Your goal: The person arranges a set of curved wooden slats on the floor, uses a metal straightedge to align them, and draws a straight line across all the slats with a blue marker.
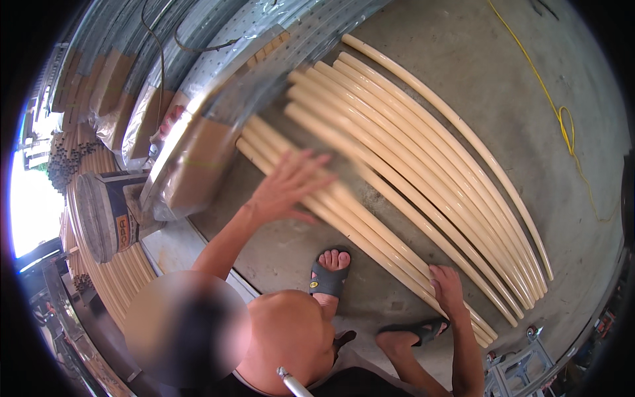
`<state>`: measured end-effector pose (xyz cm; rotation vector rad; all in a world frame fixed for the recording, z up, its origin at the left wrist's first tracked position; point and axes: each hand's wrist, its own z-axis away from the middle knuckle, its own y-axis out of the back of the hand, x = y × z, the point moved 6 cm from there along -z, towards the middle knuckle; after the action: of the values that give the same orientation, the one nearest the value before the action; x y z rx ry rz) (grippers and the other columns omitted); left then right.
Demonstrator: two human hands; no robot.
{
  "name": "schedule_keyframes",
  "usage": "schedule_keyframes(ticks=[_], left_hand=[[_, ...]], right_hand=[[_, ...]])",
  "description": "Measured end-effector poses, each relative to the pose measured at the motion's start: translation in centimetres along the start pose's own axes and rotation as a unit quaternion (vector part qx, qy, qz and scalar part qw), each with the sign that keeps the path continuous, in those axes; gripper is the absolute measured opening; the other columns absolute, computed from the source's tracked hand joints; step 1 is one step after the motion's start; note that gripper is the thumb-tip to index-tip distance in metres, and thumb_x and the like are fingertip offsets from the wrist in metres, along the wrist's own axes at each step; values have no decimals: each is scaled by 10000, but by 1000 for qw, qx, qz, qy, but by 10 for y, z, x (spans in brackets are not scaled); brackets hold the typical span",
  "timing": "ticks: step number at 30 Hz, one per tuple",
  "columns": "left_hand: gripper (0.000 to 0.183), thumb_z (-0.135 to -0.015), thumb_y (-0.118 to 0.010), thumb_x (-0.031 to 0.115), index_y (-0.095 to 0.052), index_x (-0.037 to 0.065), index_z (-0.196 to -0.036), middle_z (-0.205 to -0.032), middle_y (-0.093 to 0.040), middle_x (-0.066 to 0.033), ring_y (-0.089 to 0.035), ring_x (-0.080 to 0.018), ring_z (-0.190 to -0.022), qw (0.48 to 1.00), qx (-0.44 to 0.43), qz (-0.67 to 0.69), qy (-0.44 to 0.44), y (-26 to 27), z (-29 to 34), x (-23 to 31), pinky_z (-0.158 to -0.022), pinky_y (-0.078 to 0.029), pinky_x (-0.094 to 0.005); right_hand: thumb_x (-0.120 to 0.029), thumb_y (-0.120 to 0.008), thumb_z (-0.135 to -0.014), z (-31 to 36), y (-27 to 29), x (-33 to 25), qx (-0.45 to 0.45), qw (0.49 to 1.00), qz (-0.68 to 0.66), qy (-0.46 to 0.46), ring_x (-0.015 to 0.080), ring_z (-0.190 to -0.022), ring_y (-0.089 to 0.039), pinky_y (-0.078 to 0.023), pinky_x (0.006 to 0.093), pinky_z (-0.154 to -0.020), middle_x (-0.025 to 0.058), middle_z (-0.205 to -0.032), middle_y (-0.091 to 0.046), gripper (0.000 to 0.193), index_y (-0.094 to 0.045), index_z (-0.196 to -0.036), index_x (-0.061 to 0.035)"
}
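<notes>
Long cream-coloured pipes (417, 159) lie fanned out side by side on the grey concrete floor. Several of their far ends are smeared by motion. Over the pipes nearest to me, my left hand (291, 184) is open with its fingers spread. Whether its palm touches a pipe, I cannot tell. Toward the near end, my right hand (448, 290) has its fingers curled at the edge of a cream pipe (397, 255) and appears to grip it. My sandalled feet stand beside the near pipes.
Wrapped metal bundles with cardboard ends (198, 162) crowd the far left. Beside them stand a round grey bucket (99, 218) and stacked pipes (96, 162). A yellow cord (564, 129) trails over the floor at right. A metal frame on casters (522, 364) stands at lower right.
</notes>
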<state>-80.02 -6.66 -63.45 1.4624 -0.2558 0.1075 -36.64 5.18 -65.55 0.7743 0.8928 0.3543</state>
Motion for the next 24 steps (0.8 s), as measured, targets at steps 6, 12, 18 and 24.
schedule_keyframes(ticks=[6,12,18,24], left_hand=[[1035,-548,-813,553,-425,292,-1472,-1414,-447,-91,-343,-307,-1395,999,-51,-8,5,-30,9,-25,-1214,-161,-559],[1039,-535,-783,591,-444,268,-1462,-1451,-422,-108,-338,-321,-1402,999,15,38,-3,-20,2,-22,-1210,-154,-573],[1147,-547,-732,665,-336,221,-1528,-1591,-255,-173,-214,-352,-1482,999,-5,-36,-16,-18,10,-30,-1225,-133,-533],[1195,-550,-735,667,-288,187,-1548,-1606,-198,-197,-188,-372,-1487,1000,-4,-19,20,-13,9,-32,-1229,-126,-519]], right_hand=[[-122,-699,-812,-28,30,-24,134,983,125,3,342,-1049,-568,-459,447,-871,136,-1106,-608,331,-624,-1129,-59],[-135,-709,-817,-45,26,2,168,970,150,-93,366,-1014,-556,-462,465,-859,159,-1086,-574,371,-574,-1149,-41],[-160,-714,-813,-52,4,-14,108,987,110,-34,328,-983,-574,-499,433,-804,121,-1047,-570,340,-597,-1114,-52],[-178,-696,-834,-70,-3,-32,63,997,40,28,307,-954,-588,-505,418,-793,107,-1003,-586,303,-658,-1099,-36]])
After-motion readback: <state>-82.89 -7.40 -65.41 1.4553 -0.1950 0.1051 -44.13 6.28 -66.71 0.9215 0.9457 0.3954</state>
